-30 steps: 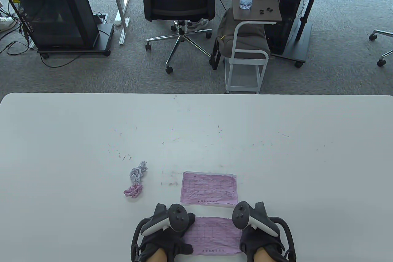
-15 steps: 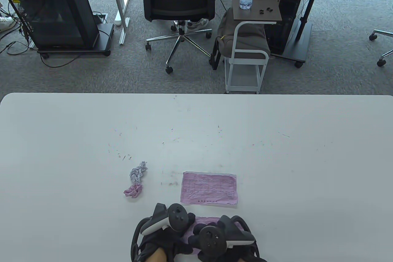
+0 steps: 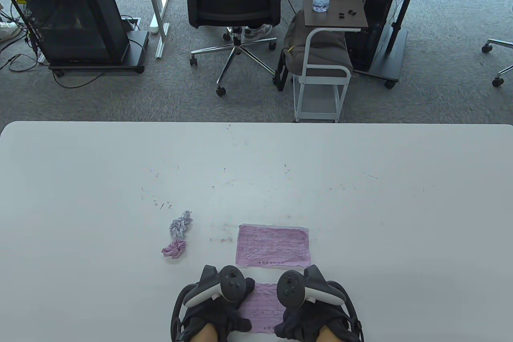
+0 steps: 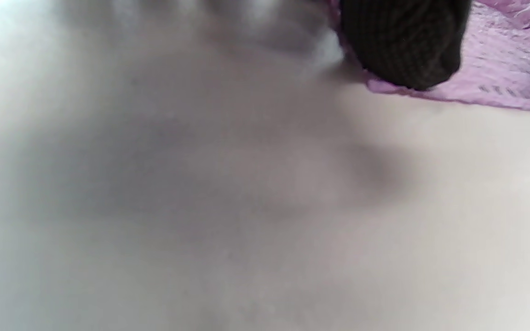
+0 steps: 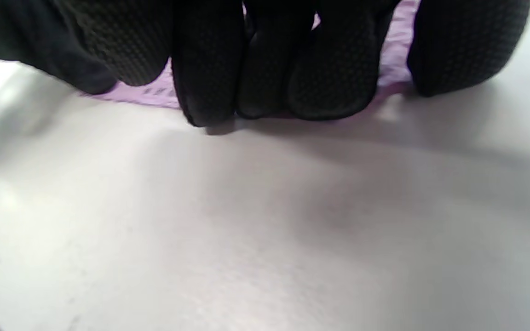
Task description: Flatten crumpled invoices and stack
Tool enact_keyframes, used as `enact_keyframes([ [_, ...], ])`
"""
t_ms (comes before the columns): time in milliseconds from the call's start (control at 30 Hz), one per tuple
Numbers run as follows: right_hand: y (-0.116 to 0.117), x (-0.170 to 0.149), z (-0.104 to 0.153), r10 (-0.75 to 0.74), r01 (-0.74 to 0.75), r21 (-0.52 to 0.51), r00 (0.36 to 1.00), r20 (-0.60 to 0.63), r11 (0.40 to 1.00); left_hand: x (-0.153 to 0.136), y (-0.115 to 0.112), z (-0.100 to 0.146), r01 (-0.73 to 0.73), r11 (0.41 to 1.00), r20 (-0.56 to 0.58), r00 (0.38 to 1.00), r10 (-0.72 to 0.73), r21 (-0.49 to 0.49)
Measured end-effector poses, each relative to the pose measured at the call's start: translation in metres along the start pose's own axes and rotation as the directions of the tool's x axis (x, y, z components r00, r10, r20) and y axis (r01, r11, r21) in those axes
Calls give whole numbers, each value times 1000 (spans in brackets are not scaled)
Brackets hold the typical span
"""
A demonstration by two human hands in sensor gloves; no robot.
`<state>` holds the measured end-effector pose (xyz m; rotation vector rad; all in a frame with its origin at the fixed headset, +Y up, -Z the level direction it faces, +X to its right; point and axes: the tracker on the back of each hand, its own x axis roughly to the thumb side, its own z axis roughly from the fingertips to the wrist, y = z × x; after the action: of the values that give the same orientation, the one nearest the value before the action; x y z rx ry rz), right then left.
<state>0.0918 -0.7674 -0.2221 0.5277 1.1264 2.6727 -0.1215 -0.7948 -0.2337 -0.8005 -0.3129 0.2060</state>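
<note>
We see the near table (image 3: 80, 197) edge close — far side open. Left hand (image 3: 216, 310) and right hand (image 3: 312, 314) press flat on the pink invoice (image 3: 262, 308), still wrinkled, just near of another sheet (image 3: 273, 245).

Two flat invoices (image 3: 273, 245), two crumpled wads (image 3: 180, 226)

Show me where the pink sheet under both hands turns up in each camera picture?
Table view: pink sheet, bottom centre, between the hands.
Left wrist view: top right, beside a black fingertip.
Right wrist view: top edge, behind the fingers.
Shared landmark: white table.
</note>
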Motion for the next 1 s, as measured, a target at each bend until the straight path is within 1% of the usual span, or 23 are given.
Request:
enact_keyframes([
  [67, -1, -10, 2, -36, 35, -7, 999, -35, 999, 0, 0, 0, 0, 1000, 1, 1000, 0, -1],
  [133, -3, -16, 5, -65, 65, -21, 997, -38, 998, 0, 0, 0, -1, 1000, 2, 1000, 1, -1],
  [200, -9, -23, 12, -119, 118, -87, 993, -14, 989, 0, 0, 0, -2, 1000, 4, 1000, 2, -1],
  [233, -12, -24, 16, -128, 126, -145, 992, -2, 981, 0, 0, 0, -3, 1000, 5, 1000, 3, -2],
  [267, -17, -24, 20, -110, 111, -228, 994, 17, 967, 0, 0, -1, -3, 1000, 5, 1000, 3, -2],
  [367, -23, -12, 28, -28, 49, -404, 998, 59, 914, 0, 0, -1, -4, 1000, 6, 1000, 4, -3],
  [433, -22, 1, 26, 40, 13, -440, 993, 111, 898, -1, 0, -1, -3, 1000, 6, 1000, 3, -3],
  [467, -20, 7, 23, 67, 0, -439, 988, 137, 898, -1, 0, -1, -4, 1000, 6, 1000, 4, -3],
  [533, -13, 22, 16, 125, -37, -401, 973, 194, 915, -1, 0, -1, -4, 1000, 6, 1000, 4, -3],
  [600, -4, 39, 8, 223, -119, -388, 946, 235, 914, -1, 0, -1, -3, 1000, 7, 1000, 3, -3],
  [667, 3, 51, 1, 310, -204, -376, 918, 248, 904, -1, 0, -1, -4, 1000, 7, 1000, 4, -4],
  [733, 9, 58, -6, 346, -264, -315, 907, 242, 912, -1, 0, -1, -3, 1000, 7, 1000, 3, -4],
  [800, 16, 59, -14, 338, -305, -182, 920, 196, 935, -1, 0, -1, -3, 1000, 7, 1000, 3, -5],
  [833, 16, 59, -14, 344, -315, -170, 922, 178, 934, -1, 0, -1, -2, 1000, 8, 1000, 2, -6],
  [867, 14, 59, -13, 354, -321, -194, 919, 174, 927, -1, 0, -1, -3, 1000, 8, 1000, 3, -6],
  [900, 13, 57, -14, 340, -306, -212, 928, 152, 928, -1, 1, -1, -3, 1000, 7, 1000, 3, -6],
  [967, 10, 50, -12, 285, -269, -183, 956, 69, 946, -1, 0, -1, -1, 1000, 7, 1000, 1, -5],
  [1000, 9, 47, -11, 271, -257, -192, 962, 45, 947, 0, 0, -1, -2, 1000, 7, 1000, 2, -5],
])
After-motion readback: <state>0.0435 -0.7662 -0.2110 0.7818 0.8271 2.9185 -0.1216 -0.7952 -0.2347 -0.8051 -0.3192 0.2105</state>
